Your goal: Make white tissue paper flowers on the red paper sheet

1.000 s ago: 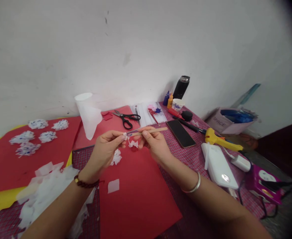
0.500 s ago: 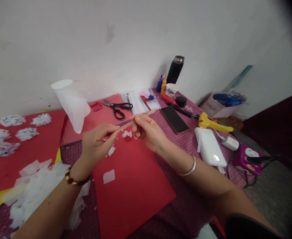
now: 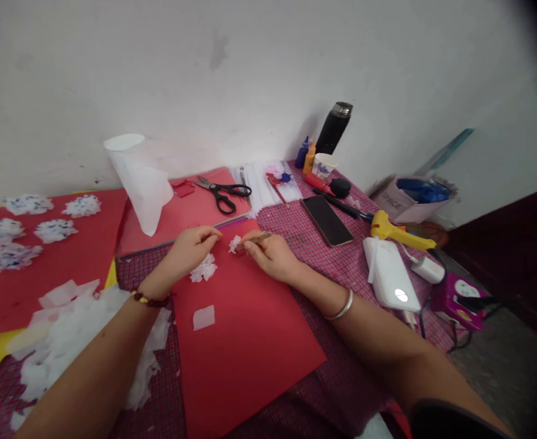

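Observation:
My right hand (image 3: 271,254) is closed around a thin wooden stick (image 3: 255,239), whose tip rests on a small white tissue tuft (image 3: 235,243) on the red paper sheet (image 3: 245,341). My left hand (image 3: 190,246) hovers just left of it, fingers pinched together near the far edge of the sheet; what they pinch is too small to name. A second white tissue tuft (image 3: 204,269) lies right below the left hand. A small white paper square (image 3: 203,317) lies nearer to me on the same sheet.
Black scissors (image 3: 223,194) and a white paper cone (image 3: 139,183) sit behind. Several tissue flowers (image 3: 55,230) lie on red paper at left, with tissue scraps (image 3: 71,347) nearer. On the right are a phone (image 3: 326,220), yellow glue gun (image 3: 399,230), power bank (image 3: 391,274), paint bottles (image 3: 308,154) and flask (image 3: 334,127).
Both hands have dropped from mid-air down to the red sheet. The stick, held up between both hands before, now sits in the right hand alone, its tip on the tissue tuft.

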The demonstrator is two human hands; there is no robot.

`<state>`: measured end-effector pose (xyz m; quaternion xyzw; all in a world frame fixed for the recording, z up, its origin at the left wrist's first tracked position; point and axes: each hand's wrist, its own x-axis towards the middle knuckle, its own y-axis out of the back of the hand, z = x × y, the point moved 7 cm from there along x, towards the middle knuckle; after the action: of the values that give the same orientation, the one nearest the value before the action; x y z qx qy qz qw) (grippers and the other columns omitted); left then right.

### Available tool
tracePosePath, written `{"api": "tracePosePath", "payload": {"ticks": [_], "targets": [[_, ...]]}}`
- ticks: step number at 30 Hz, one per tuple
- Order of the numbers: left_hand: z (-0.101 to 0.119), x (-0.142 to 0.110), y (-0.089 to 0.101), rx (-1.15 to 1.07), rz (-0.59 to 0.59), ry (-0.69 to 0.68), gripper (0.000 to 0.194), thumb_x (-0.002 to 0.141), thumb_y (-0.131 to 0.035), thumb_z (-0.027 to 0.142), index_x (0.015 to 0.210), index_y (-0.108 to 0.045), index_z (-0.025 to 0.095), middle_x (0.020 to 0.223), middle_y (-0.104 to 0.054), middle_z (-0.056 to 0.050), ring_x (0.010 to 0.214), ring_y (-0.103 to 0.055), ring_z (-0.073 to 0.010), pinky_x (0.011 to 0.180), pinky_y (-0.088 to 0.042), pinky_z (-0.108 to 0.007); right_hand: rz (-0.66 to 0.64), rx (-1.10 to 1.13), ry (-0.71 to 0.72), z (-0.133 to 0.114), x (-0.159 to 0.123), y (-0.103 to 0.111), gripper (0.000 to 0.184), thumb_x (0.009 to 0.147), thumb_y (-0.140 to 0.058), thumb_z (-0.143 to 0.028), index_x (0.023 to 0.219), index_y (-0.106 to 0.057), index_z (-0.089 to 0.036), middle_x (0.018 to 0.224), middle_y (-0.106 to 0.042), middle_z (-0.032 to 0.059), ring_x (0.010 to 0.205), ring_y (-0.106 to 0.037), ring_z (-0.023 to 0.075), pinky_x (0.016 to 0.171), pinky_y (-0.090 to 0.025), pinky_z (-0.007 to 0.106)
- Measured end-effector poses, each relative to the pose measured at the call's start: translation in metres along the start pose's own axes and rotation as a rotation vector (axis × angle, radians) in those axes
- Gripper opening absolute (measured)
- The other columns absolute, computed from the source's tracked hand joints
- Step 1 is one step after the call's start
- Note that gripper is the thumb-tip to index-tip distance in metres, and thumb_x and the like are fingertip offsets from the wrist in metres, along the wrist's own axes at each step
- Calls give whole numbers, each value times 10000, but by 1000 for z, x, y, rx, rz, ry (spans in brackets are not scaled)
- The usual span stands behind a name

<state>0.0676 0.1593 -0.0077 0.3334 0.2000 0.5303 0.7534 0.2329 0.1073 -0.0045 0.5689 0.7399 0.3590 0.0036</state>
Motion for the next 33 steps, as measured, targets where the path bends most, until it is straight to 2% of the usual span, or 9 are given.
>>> {"api": "tracePosePath", "payload": {"ticks": [3, 9, 14, 26, 33], "targets": [[-3, 1, -3, 64, -18, -22, 287, 832, -467, 306, 912, -718, 194, 906, -758, -57, 823, -664, -232, 729, -471, -315, -19, -114, 4, -1, 1, -1, 302, 977, -416, -261, 940, -704, -178, 964, -738, 92, 876, -693, 214, 819, -496, 340], [-3, -1, -7, 142, -71, -29, 351, 847, -412, 273, 990, -719, 179, 982, -752, -70, 881, -667, -242, 784, -479, -330, -60, -206, 30, 0, 0, -6, 270, 991, -413, -218, 996, -679, -178, 995, -738, 69, 943, -686, 171, 873, -490, 287], [1, -2, -8, 203, -91, -49, 368, 844, -393, 252, 983, -725, 179, 1006, -753, -75, 915, -668, -250, 817, -474, -345, -64, -280, 57, -3, 0, -9, 243, 991, -438, -241, 1022, -669, -172, 1009, -743, 77, 952, -691, 190, 872, -493, 300], [4, -3, -7, 203, -88, -41, 359, 820, -403, 221, 954, -732, 175, 949, -755, -77, 851, -671, -245, 760, -481, -343, -72, -263, -9, -3, 0, -6, 248, 990, -421, -227, 967, -662, -174, 990, -739, 66, 913, -684, 186, 843, -472, 298], [3, -3, -7, 218, -80, -47, 366, 821, -403, 225, 977, -731, 175, 978, -753, -83, 880, -672, -254, 794, -482, -362, -67, -255, -31, -7, 2, -4, 272, 990, -415, -256, 956, -673, -173, 956, -738, 56, 898, -682, 183, 821, -466, 284]]}}
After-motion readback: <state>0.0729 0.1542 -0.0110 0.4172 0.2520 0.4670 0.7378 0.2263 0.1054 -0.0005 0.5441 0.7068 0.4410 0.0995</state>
